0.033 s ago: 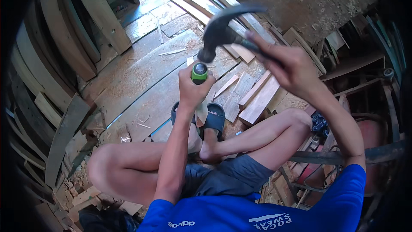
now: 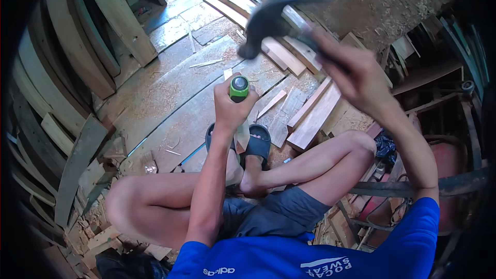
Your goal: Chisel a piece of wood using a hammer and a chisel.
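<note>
My left hand [image 2: 233, 106] is wrapped round the green and black handle of a chisel [image 2: 239, 89], held upright with its metal-capped end facing up. The blade is hidden below the fist. Under that hand a pale strip of wood [image 2: 242, 138] shows between my sandalled feet. My right hand [image 2: 352, 72] grips a claw hammer [image 2: 268, 26] by its handle. The hammer head is above and just beyond the chisel's cap, apart from it and slightly blurred.
Curved boards [image 2: 77, 36] lean in a row on the left. Long planks [image 2: 279, 51] and short blocks [image 2: 318, 119] lie ahead and to the right. Shavings and splinters cover the plank floor [image 2: 165, 101]. A metal frame [image 2: 454, 183] stands at my right.
The hammer and my right hand have risen a little, away from the chisel's cap. My left hand and the chisel have hardly moved.
</note>
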{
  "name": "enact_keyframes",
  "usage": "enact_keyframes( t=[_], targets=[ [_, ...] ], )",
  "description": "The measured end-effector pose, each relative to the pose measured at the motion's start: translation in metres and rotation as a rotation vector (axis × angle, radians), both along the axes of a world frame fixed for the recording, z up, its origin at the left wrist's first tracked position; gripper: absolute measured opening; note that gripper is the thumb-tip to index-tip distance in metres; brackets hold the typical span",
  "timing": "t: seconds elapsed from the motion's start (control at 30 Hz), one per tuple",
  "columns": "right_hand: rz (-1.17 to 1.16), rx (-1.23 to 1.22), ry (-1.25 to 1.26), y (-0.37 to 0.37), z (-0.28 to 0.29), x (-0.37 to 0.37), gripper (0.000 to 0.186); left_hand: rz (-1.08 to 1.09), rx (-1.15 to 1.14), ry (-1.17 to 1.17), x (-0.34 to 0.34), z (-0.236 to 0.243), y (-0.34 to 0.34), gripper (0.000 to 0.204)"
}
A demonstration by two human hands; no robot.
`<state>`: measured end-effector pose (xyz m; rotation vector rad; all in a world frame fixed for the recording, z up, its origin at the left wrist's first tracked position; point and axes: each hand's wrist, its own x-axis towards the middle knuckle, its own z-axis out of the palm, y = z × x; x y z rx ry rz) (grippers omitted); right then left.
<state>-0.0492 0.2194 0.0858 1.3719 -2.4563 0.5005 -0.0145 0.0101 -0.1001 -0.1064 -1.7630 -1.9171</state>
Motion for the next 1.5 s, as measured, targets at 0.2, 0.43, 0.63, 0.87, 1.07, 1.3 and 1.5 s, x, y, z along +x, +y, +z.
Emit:
enact_keyframes(
  t=[0.2,0.43,0.63,0.87,1.07,1.3,1.5],
  targets=[
    [0.027,-0.130,-0.018,0.003,-0.005,0.004,0.051,-0.016,-0.046,-0.023,0.001,-0.007,0.004,0.015],
    [0.031,-0.561,-0.095,-0.006,0.001,0.005,0.046,-0.011,-0.028,-0.035,0.002,-0.012,0.004,0.020],
    [-0.069,0.113,-0.105,-0.011,-0.003,0.010,0.050,0.035,-0.046,-0.024,-0.001,-0.012,0.001,0.014],
    [0.006,0.294,-0.078,-0.011,-0.019,0.008,0.055,0.058,-0.077,-0.131,0.005,-0.022,-0.003,0.014],
    [-0.030,-0.289,-0.068,-0.010,-0.015,0.012,0.056,0.067,-0.051,-0.158,0.004,-0.023,-0.003,0.015],
    [-0.229,-0.009,-0.302,-0.002,-0.026,0.013,0.059,0.093,-0.092,-0.144,0.005,-0.028,-0.005,0.017],
    [-0.116,0.045,-0.287,-0.007,-0.028,0.019,0.055,0.135,-0.178,-0.115,0.003,-0.032,-0.003,0.021]
  ],
)
